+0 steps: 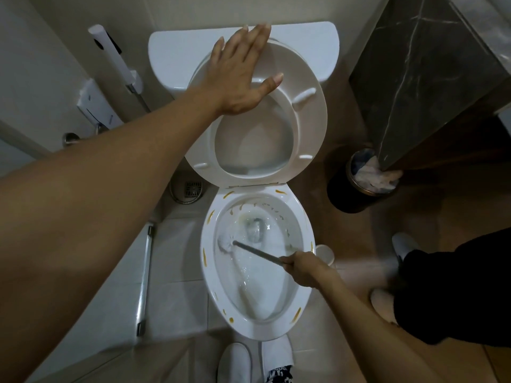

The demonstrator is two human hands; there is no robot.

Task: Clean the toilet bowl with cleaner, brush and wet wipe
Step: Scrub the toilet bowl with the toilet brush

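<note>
Both hands are busy and well apart; the left hand (243, 70) lies flat with straight, spread fingers against the raised seat (309, 134), which leans back on the tank (171, 51); the right hand (302, 268) is curled round the grey handle of the brush (257, 252), whose white head is down inside the bowl (210, 272) at its left wall; yellow streaks dot the rim; a black bin (343, 194) stands on the floor to the right.
</note>
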